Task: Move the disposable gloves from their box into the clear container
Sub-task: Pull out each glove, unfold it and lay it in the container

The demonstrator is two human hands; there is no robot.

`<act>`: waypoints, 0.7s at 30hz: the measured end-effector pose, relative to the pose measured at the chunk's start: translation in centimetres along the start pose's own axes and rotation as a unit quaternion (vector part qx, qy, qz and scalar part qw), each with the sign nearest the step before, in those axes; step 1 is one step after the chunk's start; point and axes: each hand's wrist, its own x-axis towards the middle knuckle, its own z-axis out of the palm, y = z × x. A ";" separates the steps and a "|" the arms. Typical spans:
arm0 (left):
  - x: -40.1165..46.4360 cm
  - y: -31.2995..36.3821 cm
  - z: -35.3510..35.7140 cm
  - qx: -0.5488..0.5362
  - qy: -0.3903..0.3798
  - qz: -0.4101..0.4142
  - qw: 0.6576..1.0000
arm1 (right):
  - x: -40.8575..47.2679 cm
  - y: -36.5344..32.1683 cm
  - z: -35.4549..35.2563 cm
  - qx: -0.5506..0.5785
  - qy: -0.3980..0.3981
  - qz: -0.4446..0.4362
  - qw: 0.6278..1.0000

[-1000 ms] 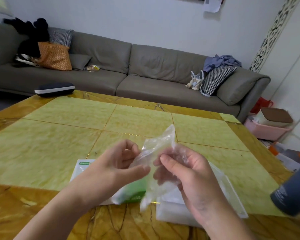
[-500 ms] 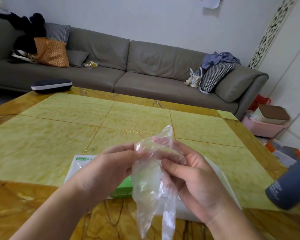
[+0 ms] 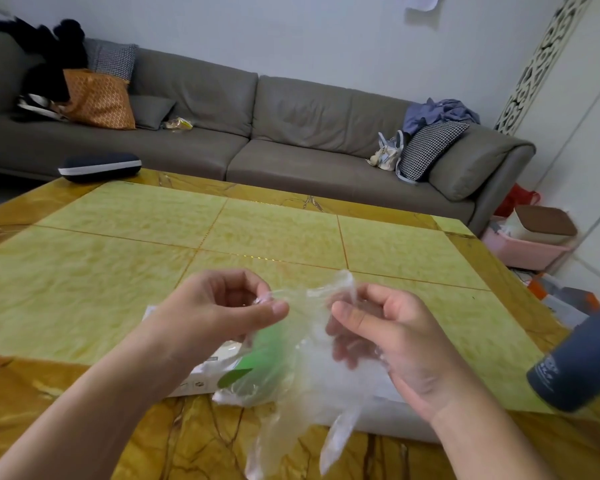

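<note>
A: What do the hands hold?
B: The left hand (image 3: pixel 219 308) and right hand (image 3: pixel 378 336) each pinch the thin clear plastic glove (image 3: pixel 291 344), now stretched wide between them; earlier they were together.
A: Around it?
B: It hangs over the white-and-green glove box (image 3: pixel 201 377) and clear plastic container (image 3: pixel 392 415) at the yellow marble table's (image 3: pixel 118 271) near edge; a dark grey cylinder (image 3: pixel 582 365) is at the right.

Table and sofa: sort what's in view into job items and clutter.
Job:
glove, pinched by left hand and right hand
glove box
clear container

Clutter:
dark case
orange bag
checked cushion
pink bin
</note>
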 end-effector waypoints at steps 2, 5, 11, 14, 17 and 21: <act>0.1 0.1 -0.1 -0.007 0.006 0.001 1.000 | 0.1 0.3 -0.1 -0.010 0.041 -0.012 0.999; 0.7 -0.3 -1.4 -0.105 0.053 -0.014 0.993 | 0.2 0.5 -0.5 0.000 0.075 -0.025 0.997; 1.0 -0.9 -1.0 -0.170 0.030 0.021 0.985 | 0.4 0.7 -0.8 0.027 0.098 -0.035 0.994; 0.3 -0.7 0.3 0.017 -0.023 -0.030 0.999 | 0.5 0.9 -0.9 0.033 0.101 -0.037 0.994; 0.3 -1.0 0.6 0.029 -0.027 -0.043 0.998 | 0.5 1.2 -1.1 0.015 0.098 -0.040 0.994; 0.7 -1.2 0.0 -0.076 -0.020 -0.044 0.996 | 0.5 1.2 -1.5 0.004 0.105 -0.042 0.994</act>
